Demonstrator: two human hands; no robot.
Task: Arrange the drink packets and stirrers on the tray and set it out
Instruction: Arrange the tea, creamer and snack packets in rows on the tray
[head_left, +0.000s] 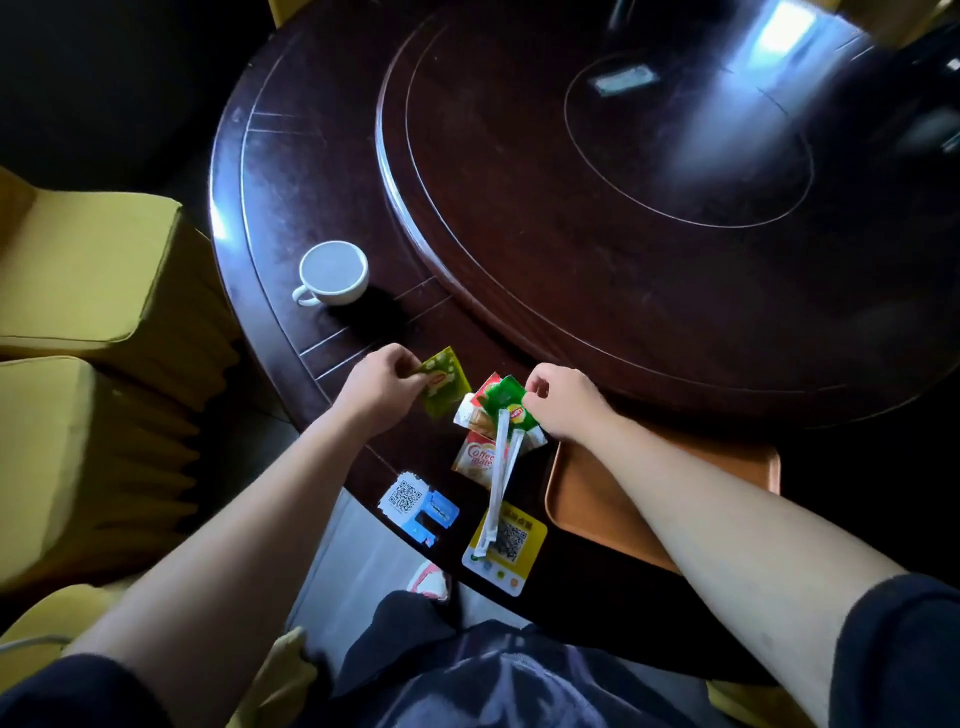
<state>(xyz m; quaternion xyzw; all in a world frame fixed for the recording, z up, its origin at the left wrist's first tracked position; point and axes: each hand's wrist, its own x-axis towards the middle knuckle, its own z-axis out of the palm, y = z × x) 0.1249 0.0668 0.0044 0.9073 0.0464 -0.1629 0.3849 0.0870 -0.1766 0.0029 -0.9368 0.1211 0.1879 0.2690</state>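
The left hand (379, 387) has a yellow-green tea packet (444, 382) clenched in its grip, lifted just beside the pile. The right hand (563, 400) pinches a dark green tea packet (506, 402) atop the heap of packets and wrapped stirrers (501, 473) on the desk (311, 171). Best to carry each packet singly to the orange tray (587, 499) and lay it flat. The right forearm hides much of the tray; lower packets are hard to identify.
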